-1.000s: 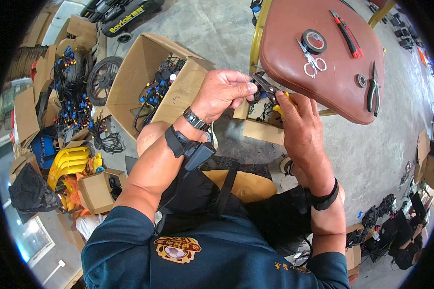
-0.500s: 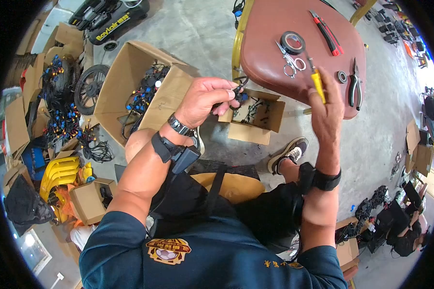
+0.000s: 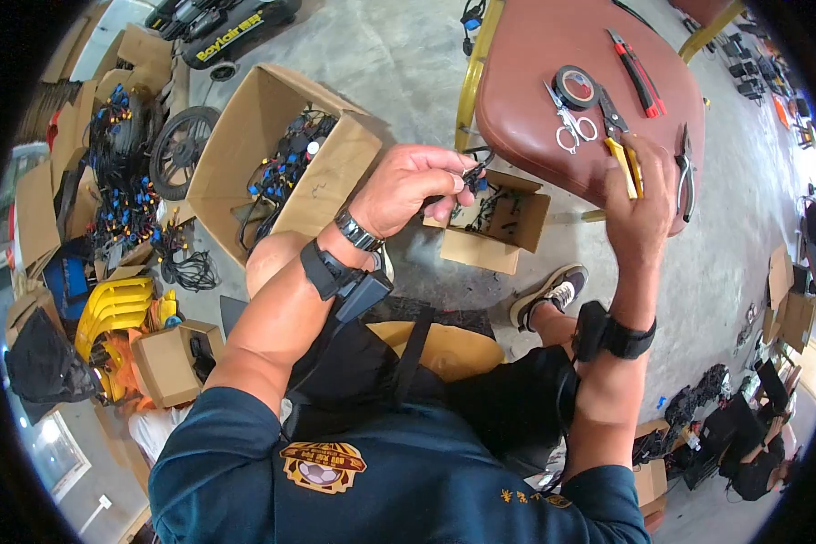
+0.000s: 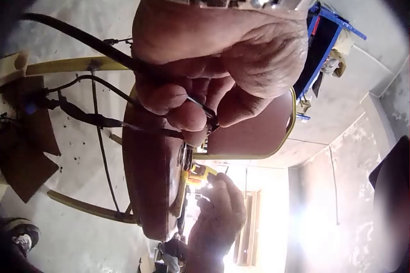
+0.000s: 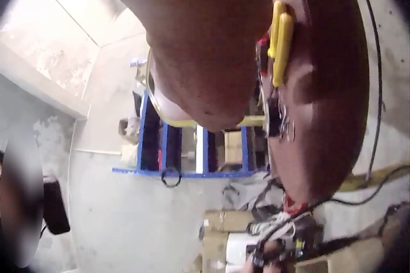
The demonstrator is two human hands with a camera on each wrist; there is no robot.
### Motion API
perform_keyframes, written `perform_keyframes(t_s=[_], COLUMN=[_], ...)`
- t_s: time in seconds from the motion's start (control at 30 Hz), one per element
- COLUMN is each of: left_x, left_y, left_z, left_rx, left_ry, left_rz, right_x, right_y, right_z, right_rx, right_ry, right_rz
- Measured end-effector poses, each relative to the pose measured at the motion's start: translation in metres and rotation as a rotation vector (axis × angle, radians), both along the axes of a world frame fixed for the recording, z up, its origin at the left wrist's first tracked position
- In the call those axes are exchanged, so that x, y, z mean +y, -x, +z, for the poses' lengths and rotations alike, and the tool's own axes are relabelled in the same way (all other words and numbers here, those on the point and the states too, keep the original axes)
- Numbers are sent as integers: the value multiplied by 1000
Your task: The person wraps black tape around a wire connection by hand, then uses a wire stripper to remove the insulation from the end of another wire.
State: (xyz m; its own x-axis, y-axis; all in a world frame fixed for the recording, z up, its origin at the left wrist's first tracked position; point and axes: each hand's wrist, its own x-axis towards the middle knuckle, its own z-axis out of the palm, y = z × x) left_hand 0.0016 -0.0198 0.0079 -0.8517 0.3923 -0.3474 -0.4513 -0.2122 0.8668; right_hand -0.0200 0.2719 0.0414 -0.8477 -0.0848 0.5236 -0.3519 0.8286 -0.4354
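My left hand (image 3: pixel 417 186) pinches a thin black cable (image 4: pixel 83 36) between thumb and fingers, held over a small cardboard box (image 3: pixel 480 249). Branches of the cable trail away from the fingers in the left wrist view. A pair of yellow-handled pliers (image 3: pixel 624 163) lies on the brown padded chair seat (image 3: pixel 526 100). Around their handles, my right hand (image 3: pixel 642 208) has its thumb on one side and its fingers on the other; the right wrist view shows the yellow handles (image 5: pixel 279 46) uncovered against the seat.
On the seat lie scissors (image 3: pixel 571 127), black tape (image 3: pixel 576 88), a red utility knife (image 3: pixel 637 72) and grey-handled pliers (image 3: pixel 684 177). A large carton (image 3: pixel 335 181) of cables stands at the left. Blue shelving (image 5: pixel 170 148) shows beyond in the right wrist view.
My right hand has carried the yellow-handled pliers from beside the left hand to the seat, where they now lie. The left hand still holds the cable over the small box.
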Motion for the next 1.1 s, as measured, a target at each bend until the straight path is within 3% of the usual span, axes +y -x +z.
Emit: perform_keyframes(t_s=[0.07,0.13,0.3,0.5,1.1], left_x=[0,0,3,0,10], left_y=[0,1,-1,0,1], left_z=[-1,-3,-2,-8,-11], left_rx=[1,1,27,89,248], left_ry=[-11,-19,-17,43,305], left_rz=[-2,-32,-50,-117,-197], right_x=[-25,-53,-78,-66,-52], right_y=[-13,-35,-42,-38,-32], right_z=[-13,-11,-17,-26,-17], right_rx=[-205,-642,-1012,-1005,-990], right_ry=[338,710,1035,886,989], right_rz=[209,261,389,393,228])
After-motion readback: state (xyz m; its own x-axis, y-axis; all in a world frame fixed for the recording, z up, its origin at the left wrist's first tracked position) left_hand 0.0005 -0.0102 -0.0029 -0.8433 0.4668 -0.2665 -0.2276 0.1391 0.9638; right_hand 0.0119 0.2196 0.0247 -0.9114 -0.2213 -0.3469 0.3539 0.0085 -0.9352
